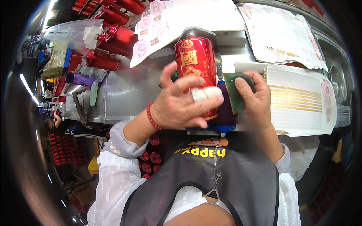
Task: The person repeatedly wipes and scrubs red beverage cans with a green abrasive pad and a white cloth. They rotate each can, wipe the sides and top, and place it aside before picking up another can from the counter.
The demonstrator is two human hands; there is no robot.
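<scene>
A glossy red bottle (209, 53) with gold characters lies before me, its neck pointing away, in a grey angled cradle (212, 36). My left hand (181, 101) is spread over its lower part, fingers apart. Whether those fingers touch the surface is hard to tell. White wrapping (208, 93) circles one finger of that hand. On the right, my right hand (258, 97) pinches a flat green squeegee blade (234, 97) between thumb and fingers, just beside the bottle. Dark blue cloth-like material (226, 113) shows beneath the bottle's near end.
Printed decal sheets (195, 17) cover the back of the steel table (118, 87). More sheets (280, 31) and a stack with gold stripes (297, 110) lie to the right. Several red bottles (103, 60), a purple bottle (82, 79) and a pale green strip (94, 93) occupy the left.
</scene>
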